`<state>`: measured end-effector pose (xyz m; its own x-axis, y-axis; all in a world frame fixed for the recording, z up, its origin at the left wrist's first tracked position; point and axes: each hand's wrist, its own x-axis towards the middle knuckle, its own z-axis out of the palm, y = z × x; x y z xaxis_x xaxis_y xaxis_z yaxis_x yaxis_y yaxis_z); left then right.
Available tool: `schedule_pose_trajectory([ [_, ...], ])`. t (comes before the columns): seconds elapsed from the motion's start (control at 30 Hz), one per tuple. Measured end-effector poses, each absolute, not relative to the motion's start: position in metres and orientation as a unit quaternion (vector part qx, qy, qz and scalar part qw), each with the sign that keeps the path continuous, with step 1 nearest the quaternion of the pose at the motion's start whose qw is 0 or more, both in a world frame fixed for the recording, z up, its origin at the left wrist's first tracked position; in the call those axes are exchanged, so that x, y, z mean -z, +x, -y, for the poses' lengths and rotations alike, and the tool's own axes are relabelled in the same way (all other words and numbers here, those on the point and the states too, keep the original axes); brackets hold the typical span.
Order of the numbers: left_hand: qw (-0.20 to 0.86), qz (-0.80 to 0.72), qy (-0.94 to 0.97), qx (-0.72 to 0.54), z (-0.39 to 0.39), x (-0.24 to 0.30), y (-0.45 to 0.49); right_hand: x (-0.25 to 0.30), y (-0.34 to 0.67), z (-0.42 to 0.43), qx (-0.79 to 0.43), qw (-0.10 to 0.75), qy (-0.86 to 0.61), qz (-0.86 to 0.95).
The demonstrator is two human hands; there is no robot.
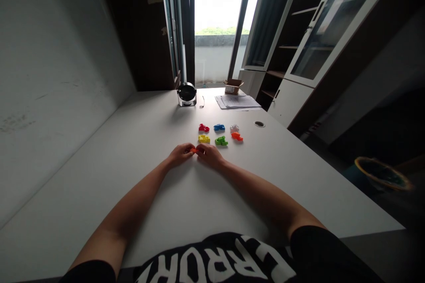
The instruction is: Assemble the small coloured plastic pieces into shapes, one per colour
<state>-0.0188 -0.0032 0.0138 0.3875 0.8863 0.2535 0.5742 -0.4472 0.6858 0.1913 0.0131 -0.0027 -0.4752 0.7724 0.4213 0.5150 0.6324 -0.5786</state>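
A small orange plastic piece [193, 150] is pinched in a narrow grip between the fingertips of the left hand [181, 154] and the right hand [210, 155], above the middle of the white desk [133, 150]; its long axis appears to lie crosswise, though most of it is hidden by the fingers. The arms [133, 203] are stretched forward from the near edge and angled inward, and the hands are just below a red piece [203, 128], a blue piece [219, 127], a white piece [234, 128], a yellow piece [204, 139], a green piece [221, 141] and an orange piece [237, 136].
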Motion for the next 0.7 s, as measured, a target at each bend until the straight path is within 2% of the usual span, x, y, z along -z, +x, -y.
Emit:
schedule_pose_trajectory([
  [0.7, 0.254, -0.459, 0.795, -0.303, -0.0002, -0.0088, -0.0204, 0.0079, 0.1917, -0.0155, -0.204, 0.347, -0.375, 0.835],
])
